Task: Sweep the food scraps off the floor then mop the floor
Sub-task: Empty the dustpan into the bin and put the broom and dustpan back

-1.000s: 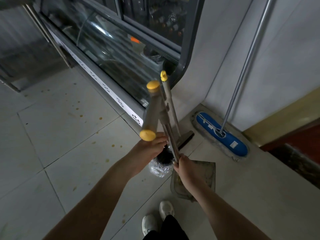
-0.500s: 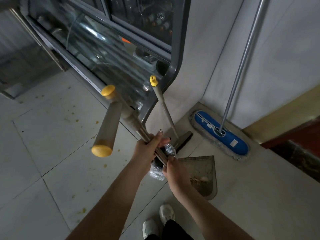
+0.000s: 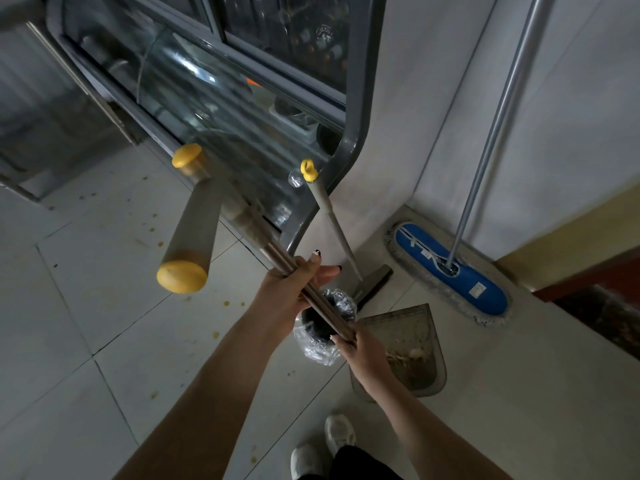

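Both hands hold the long metal handle of a grey dustpan (image 3: 415, 341), whose pan lies by the floor at the right with scraps inside. My left hand (image 3: 294, 292) wraps the handle (image 3: 277, 258) higher up, fingers loosely curled. My right hand (image 3: 363, 351) grips it just above the pan. The handle ends in a grey cross grip (image 3: 194, 230) with yellow caps, tilted up to the left. A broom (image 3: 332, 223) with a yellow tip leans in the corner. A blue flat mop (image 3: 450, 271) rests against the wall. Yellow food scraps (image 3: 227, 303) dot the tiles.
A small black bin with a clear plastic liner (image 3: 322, 327) stands under the handle, between my hands. A glass display case (image 3: 242, 98) runs along the left back. My white shoes (image 3: 339, 434) are at the bottom. A dark step (image 3: 595, 306) borders the right.
The handle's top has swung left and down. The pan has tipped so its inside with scraps shows. My left hand has loosened its fingers on the handle.
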Available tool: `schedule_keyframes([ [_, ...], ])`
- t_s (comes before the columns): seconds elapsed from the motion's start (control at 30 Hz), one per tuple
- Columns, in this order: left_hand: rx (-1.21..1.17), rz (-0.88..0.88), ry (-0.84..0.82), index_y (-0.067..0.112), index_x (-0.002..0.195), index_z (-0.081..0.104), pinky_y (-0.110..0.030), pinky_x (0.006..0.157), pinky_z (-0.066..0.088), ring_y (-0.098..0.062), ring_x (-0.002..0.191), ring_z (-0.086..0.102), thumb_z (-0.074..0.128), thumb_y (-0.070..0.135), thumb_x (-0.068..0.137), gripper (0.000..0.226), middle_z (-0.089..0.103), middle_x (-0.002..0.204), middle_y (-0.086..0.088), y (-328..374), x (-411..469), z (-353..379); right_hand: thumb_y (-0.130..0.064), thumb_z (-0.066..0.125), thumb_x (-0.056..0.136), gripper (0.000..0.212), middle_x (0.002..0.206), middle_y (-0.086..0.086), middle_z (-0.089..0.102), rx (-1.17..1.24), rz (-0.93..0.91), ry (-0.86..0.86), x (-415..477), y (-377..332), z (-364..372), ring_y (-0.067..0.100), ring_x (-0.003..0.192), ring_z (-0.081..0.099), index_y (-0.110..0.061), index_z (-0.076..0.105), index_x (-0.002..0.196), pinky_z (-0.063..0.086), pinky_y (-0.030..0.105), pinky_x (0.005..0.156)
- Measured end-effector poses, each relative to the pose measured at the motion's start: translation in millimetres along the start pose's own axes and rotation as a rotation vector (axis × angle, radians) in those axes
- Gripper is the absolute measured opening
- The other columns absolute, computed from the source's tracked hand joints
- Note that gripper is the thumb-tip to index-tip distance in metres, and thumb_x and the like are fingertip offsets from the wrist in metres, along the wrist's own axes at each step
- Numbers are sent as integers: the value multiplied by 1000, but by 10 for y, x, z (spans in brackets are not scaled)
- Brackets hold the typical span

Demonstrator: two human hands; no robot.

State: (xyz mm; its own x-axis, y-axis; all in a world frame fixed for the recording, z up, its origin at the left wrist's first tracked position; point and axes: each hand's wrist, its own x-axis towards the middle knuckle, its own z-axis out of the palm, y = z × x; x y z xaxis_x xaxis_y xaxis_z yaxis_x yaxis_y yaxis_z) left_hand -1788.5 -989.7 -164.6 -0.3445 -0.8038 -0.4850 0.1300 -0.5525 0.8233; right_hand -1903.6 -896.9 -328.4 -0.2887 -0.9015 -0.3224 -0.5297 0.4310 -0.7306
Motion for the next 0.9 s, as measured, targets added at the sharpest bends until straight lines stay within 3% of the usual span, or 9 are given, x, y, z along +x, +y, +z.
schedule_keyframes([
  [0.2,51,44,-56,21,56,63,-34,78,51,-16,93,70,60,30,72,19,75,85,-3,145,-54,-109,-30,61,91,26,64,-14,50,3,-71,36,4,-140,65,-4,51,44,-6,65,99,37,3,48],
  [0.37,46,48,-22,20,60,67,-37,82,49,-18,96,70,59,29,75,20,75,87,-2,218,-67,-327,-36,54,94,30,62,-13,48,-79,-61,-42,46,-302,164,4,52,48,-8,62,98,37,12,49],
  [0.5,22,51,11,0,85,60,-37,81,49,-17,95,70,58,30,75,31,75,89,-5,179,-57,-588,-35,50,96,29,64,-10,50,-150,-53,-105,86,-435,295,15,59,56,-8,59,97,37,18,52],
  [0.57,3,47,41,-1,91,59,-38,81,49,-18,95,70,58,30,75,35,75,91,-7,178,-27,-748,-34,48,97,28,72,-3,57,-202,-69,-124,132,-525,371,20,70,64,-8,58,97,39,20,55],
  [0.7,-81,36,77,14,73,59,-42,84,50,-23,99,69,58,28,80,15,74,93,-9,187,83,-1139,-34,43,99,27,88,3,67,-328,-63,-155,287,-666,659,17,78,65,-10,56,101,40,20,58],
  [0.8,-150,3,82,19,69,61,-39,79,50,-22,99,69,55,24,88,20,75,90,-8,148,207,-1479,-35,44,98,25,89,1,67,-380,-37,-138,406,-749,904,14,78,65,-13,56,100,36,15,57],
  [0.9,-184,-39,35,19,71,55,-40,86,49,-20,102,68,55,29,83,15,75,91,-6,106,348,-1835,-35,45,97,24,90,0,67,-441,-2,-106,497,-817,1180,14,81,67,-14,57,101,34,14,57],
])
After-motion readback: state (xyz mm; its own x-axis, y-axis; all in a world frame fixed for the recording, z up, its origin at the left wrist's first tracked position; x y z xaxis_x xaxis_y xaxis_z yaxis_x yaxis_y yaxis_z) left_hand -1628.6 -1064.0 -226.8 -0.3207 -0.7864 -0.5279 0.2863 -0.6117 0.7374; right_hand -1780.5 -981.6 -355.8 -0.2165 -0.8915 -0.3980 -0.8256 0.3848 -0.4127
